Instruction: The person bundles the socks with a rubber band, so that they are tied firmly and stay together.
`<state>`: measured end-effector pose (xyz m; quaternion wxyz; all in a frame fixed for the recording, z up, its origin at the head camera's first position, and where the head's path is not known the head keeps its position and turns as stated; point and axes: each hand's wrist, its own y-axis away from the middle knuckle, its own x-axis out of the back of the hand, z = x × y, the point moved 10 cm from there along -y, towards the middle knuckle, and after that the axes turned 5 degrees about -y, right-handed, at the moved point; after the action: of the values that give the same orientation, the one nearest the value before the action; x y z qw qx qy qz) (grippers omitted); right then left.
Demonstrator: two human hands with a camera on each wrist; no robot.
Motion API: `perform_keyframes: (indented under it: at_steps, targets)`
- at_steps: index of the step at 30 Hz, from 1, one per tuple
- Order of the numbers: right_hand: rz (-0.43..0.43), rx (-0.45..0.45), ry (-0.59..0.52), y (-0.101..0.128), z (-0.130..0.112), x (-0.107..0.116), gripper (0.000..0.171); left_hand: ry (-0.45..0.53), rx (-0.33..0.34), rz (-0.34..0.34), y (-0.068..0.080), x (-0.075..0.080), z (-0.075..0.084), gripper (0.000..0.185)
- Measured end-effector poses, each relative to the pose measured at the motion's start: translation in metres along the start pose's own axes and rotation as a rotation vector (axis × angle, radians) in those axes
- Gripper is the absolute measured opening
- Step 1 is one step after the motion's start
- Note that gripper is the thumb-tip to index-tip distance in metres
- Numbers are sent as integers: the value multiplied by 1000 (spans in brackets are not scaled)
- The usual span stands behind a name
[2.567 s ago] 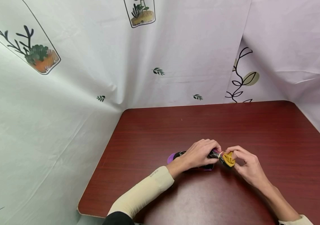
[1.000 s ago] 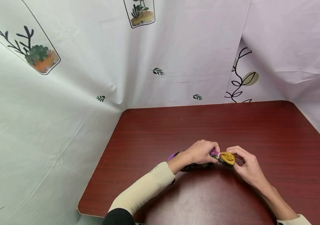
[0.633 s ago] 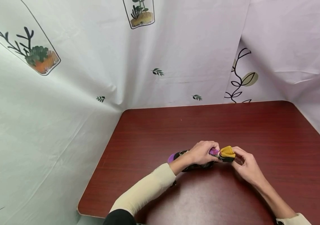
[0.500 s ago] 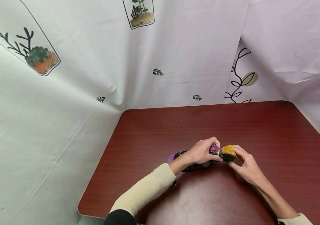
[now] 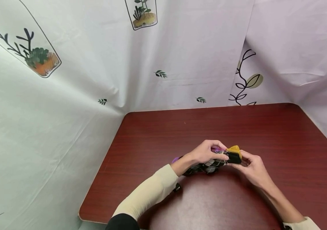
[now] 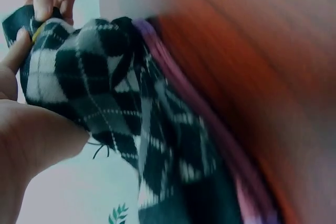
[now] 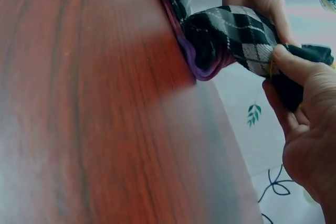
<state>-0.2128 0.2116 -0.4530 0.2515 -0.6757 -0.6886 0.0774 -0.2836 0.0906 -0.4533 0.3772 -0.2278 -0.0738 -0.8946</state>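
A bundle of socks lies lengthwise across the table: a black, grey and white argyle sock [image 5: 209,166] with purple fabric [image 5: 175,159] layered against it and mustard fabric [image 5: 234,148] showing at the right end. My left hand [image 5: 207,151] grips the bundle from above, thumb along its near side. At the black right end, my right hand [image 5: 253,167] pinches the fabric between thumb and fingers. A thin pale band seems to circle the bundle between the hands. In the right wrist view, the argyle part [image 7: 247,32] arches up from the tabletop, and the right thumb [image 7: 294,66] presses on it.
The dark red wooden table [image 5: 163,131] has rounded corners. White cloth [image 5: 180,57] printed with plants hangs behind it and along both sides. A small black item [image 5: 176,187] sits under the left cuff.
The bundle's right end has been turned, so mustard now shows at the top and black faces the front. More argyle shows below the left hand, whose thumb has shifted right along the bundle.
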Motion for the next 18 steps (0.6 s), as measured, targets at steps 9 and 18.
perform_keyframes:
  at_steps: [9, 18]
  targets:
    - [6, -313, 21, 1, 17, -5, 27, 106, -7, 234, -1, 8, -4, 25]
    - [-60, -362, -60, 0, 26, -3, 41, -78, 176, 36, -5, -7, -14, 29]
